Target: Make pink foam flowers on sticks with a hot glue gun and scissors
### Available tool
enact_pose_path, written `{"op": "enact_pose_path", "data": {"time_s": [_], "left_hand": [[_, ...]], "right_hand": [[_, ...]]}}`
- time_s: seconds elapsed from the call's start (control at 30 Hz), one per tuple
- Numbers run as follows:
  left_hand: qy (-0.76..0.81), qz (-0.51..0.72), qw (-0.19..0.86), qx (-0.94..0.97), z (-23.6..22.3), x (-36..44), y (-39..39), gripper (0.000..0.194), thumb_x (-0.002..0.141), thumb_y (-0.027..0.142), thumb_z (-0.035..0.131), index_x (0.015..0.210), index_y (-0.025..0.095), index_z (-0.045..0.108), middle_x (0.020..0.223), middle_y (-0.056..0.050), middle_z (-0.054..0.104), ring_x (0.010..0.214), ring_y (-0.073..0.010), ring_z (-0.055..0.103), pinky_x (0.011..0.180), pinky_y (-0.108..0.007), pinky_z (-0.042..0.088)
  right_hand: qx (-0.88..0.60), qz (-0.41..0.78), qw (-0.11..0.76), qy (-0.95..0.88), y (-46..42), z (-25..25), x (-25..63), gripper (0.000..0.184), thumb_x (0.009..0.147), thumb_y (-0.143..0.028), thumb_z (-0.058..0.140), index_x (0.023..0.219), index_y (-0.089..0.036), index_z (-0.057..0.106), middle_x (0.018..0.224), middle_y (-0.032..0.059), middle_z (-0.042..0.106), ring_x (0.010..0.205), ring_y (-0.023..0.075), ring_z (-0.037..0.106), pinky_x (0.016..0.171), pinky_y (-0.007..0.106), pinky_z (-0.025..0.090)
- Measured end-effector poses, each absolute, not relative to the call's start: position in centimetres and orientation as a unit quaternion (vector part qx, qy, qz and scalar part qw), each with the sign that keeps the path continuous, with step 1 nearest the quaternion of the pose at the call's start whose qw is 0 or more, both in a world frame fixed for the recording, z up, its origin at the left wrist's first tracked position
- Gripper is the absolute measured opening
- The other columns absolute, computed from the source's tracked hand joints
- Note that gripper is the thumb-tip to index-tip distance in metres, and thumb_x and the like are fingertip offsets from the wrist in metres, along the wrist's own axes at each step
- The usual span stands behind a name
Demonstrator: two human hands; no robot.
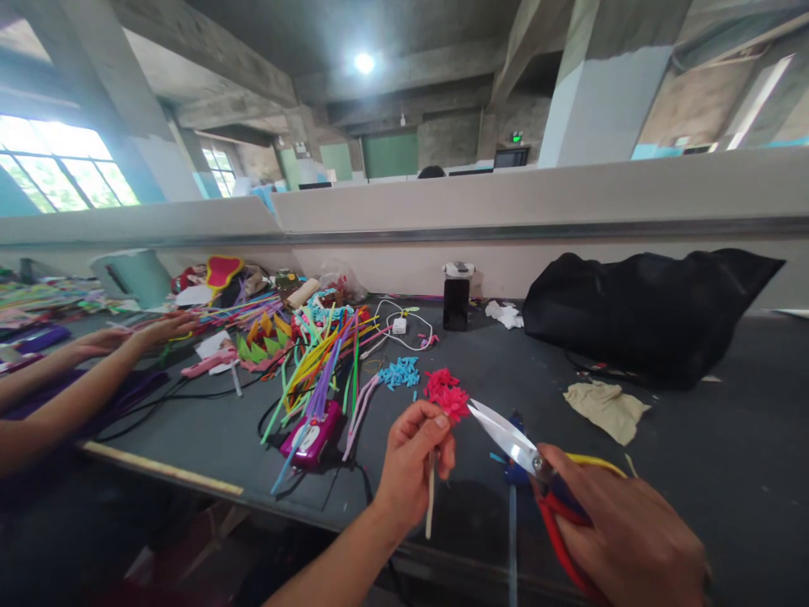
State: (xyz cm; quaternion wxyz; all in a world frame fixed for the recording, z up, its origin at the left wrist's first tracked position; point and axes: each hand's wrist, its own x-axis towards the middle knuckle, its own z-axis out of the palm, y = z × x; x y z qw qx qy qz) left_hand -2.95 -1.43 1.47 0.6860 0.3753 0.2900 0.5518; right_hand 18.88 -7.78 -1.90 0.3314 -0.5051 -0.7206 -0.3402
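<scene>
My left hand (410,464) pinches a pinkish-red flower (452,405) by its pale stem (431,506), thumb and fingers just under the petals. In my right hand (632,535) are scissors (509,437) with red and yellow handles. Their blades point left, tips close to the flower's right edge; contact cannot be made out. Just behind the flower lies a small pile of red pieces (437,381), and left of that a heap of blue pieces (399,373). Partly hidden below the blades is a dark blue object (515,474) with a translucent stick (512,544) extending toward me.
Left of my hands, colourful pipe cleaners (322,362) lie over a purple device (311,436). A phone (456,303) stands at the back. To the right are a black bag (645,312) and a beige cloth (605,409). A co-worker's hands (158,330) reach in at far left.
</scene>
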Motion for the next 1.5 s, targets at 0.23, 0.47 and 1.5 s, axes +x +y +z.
{"op": "enact_pose_path", "data": {"time_s": [0.23, 0.47, 1.5], "left_hand": [[0.255, 0.511, 0.729, 0.378, 1.0, -2.9, -1.4, 0.016, 0.083, 0.028, 0.063, 0.074, 0.015, 0.058, 0.041, 0.003, 0.053, 0.032, -0.005, 0.038, 0.038, -0.017, 0.023], [0.226, 0.496, 0.755, 0.365, 0.7, -2.9, -1.3, 0.014, 0.084, 0.023, 0.061, 0.074, 0.015, 0.061, 0.037, 0.004, 0.05, 0.031, -0.0043, 0.035, 0.038, -0.017, 0.022], [0.19, 0.477, 0.79, 0.336, 0.5, -3.0, -1.0, 0.012, 0.083, 0.018, 0.058, 0.072, 0.014, 0.06, 0.034, 0.007, 0.041, 0.028, -0.0043, 0.025, 0.038, -0.018, 0.021]], "right_hand": [[-0.506, -0.35, 0.331, -0.716, -7.7, -1.5, 18.6, 0.023, 0.095, -0.031, 0.052, 0.112, -0.022, 0.065, 0.076, -0.0004, 0.072, 0.055, 0.0128, 0.058, 0.062, 0.03, 0.036], [-0.508, -0.342, 0.333, -0.717, -7.7, -1.6, 18.7, 0.023, 0.094, -0.03, 0.053, 0.113, -0.022, 0.065, 0.076, -0.0006, 0.072, 0.058, 0.0122, 0.058, 0.066, 0.029, 0.037], [-0.519, -0.338, 0.336, -0.71, -7.9, -2.0, 18.9, 0.026, 0.095, -0.034, 0.051, 0.114, -0.024, 0.066, 0.073, -0.0016, 0.071, 0.058, 0.0135, 0.057, 0.065, 0.03, 0.035]]}}
